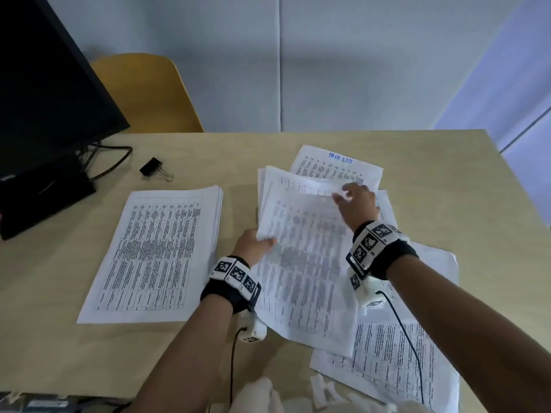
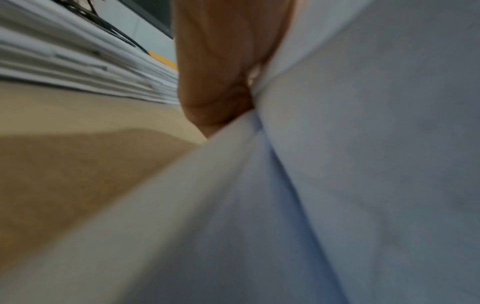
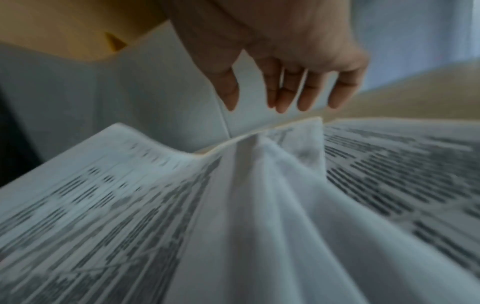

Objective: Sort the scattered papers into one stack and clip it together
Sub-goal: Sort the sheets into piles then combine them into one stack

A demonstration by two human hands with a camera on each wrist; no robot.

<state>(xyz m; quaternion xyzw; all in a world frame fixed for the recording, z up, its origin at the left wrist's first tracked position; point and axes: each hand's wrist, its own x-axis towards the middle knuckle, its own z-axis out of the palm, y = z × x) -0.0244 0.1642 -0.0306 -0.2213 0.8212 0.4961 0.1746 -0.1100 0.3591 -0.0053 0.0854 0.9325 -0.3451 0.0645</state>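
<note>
— Papers first: where do they sit?
— On the desk [image 1: 268,144], I see a squared stack [image 1: 155,251] at left, loose sheets [image 1: 396,359] scattered right, and a lifted bundle [image 1: 301,234] between them.
— Hands?
— My left hand [image 1: 253,245] pinches the bundle's left edge, thumb on top. My right hand [image 1: 356,205] hangs above its far edge, fingers [image 3: 285,96] loosely spread, gripping nothing.
— Room?
— Bare desk behind the stack, where the binder clip [image 1: 153,168] lies near the monitor [image 1: 44,99].
</note>
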